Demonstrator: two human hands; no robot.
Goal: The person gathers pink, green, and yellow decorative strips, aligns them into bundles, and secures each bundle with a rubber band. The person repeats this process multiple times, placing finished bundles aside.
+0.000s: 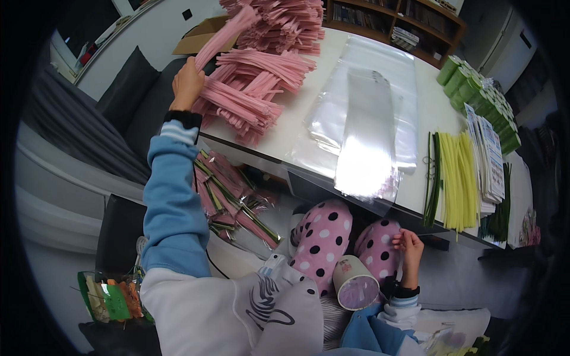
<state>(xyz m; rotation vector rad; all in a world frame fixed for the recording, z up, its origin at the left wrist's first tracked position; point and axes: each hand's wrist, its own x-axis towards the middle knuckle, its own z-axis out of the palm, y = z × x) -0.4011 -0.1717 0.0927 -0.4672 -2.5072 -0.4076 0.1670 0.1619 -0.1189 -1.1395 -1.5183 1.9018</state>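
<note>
**Left hand pulling pink stems off the stack; right hand parked on the knee**

Left hand [187, 83] was stretched out over the counter [297, 124] edge, fingers clenched on a bundle of pink stems [222, 37], which angled up and away from the main pink pile [249, 89]. The grip was at the near end of the bundle, probably so the rest could slide free of the layers below.

Right hand [408, 244] sat low, under the counter edge, fingers curled against the polka-dot knee [380, 243]. Nothing seen in it; cannot tell whether it pinched anything small.

A tape roll [355, 282] rested in the lap, just beside the right hand, so within easy reach.

Clear sleeves [368, 136] lay flat mid-counter, one hanging over the near edge, likely staged for grabbing. Yellow stems [460, 178] and green stems [434, 178] lay side by side further right, sorted by colour. Finished wrapped pieces [228, 199] were piled below the counter on the left.
</note>
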